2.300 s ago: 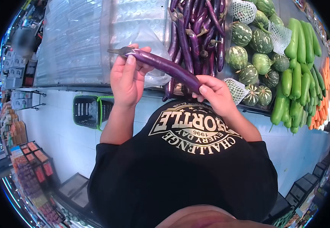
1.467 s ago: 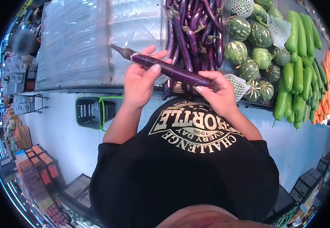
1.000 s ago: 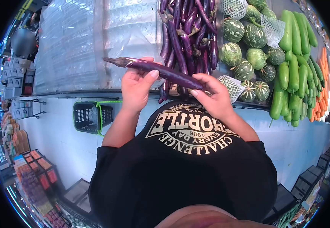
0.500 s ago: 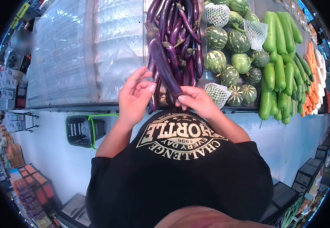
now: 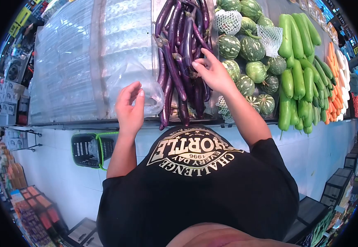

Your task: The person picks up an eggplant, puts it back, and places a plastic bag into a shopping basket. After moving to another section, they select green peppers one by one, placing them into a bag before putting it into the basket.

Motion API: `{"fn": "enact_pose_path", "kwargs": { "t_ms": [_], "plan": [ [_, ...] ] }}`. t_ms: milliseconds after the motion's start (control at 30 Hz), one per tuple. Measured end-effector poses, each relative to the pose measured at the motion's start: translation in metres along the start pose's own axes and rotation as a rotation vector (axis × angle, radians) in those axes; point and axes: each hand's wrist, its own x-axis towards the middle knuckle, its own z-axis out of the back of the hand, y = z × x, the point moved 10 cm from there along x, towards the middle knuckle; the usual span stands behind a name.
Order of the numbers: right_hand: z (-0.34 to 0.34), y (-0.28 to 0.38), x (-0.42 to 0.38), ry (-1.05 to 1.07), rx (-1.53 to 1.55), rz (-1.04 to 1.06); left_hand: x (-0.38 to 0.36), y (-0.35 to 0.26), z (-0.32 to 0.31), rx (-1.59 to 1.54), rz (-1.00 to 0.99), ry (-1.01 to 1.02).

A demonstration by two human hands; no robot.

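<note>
There were two hands [image 5: 130,110], one shopping basket [image 5: 89,145], and two net-wrapped squashes [image 5: 227,20].

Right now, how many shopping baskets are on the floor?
1: a green-rimmed basket on the floor left of the person, below the shelf edge. Others may be hidden.

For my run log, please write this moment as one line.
left hand: open, by plastic bag | right hand: fingers on eggplant pile | striped squashes beside
</note>
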Motion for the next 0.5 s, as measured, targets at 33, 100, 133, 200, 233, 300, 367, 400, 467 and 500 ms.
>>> {"fn": "enact_pose_path", "kwargs": {
  "t_ms": [33, 100, 133, 200, 233, 300, 367, 400, 467, 500],
  "plan": [
    [0.001, -0.004, -0.004, 0.029, -0.028, -0.029, 0.002, 0.003, -0.001, 0.108, -0.003, 0.020],
    [0.003, -0.001, -0.019, 0.043, -0.049, -0.019, 0.002, 0.008, -0.001, 0.151, -0.005, 0.028],
    [0.003, 0.000, -0.026, 0.048, -0.064, -0.014, 0.001, 0.011, -0.001, 0.196, -0.008, 0.047],
    [0.002, 0.000, -0.037, 0.029, 0.067, -0.034, 0.000, 0.019, 0.004, 0.311, 0.014, 0.077],
    [0.002, -0.005, -0.044, 0.020, 0.133, -0.045, 0.000, 0.021, 0.000, 0.367, 0.028, 0.126],
    [0.004, -0.007, -0.053, 0.002, 0.191, -0.045, 0.004, 0.028, -0.001, 0.432, 0.048, 0.158],
    [0.006, -0.003, -0.067, -0.001, 0.183, -0.060, 0.002, 0.039, -0.013, 0.543, 0.065, 0.298],
    [0.005, -0.004, -0.072, 0.010, 0.184, -0.067, 0.002, 0.045, -0.014, 0.546, 0.077, 0.293],
    [0.008, -0.006, -0.080, 0.015, 0.168, -0.082, -0.004, 0.057, -0.031, 0.662, 0.015, 0.433],
    [0.007, -0.006, -0.083, 0.026, 0.161, -0.090, -0.004, 0.059, -0.033, 0.662, 0.016, 0.434]
  ]
}}
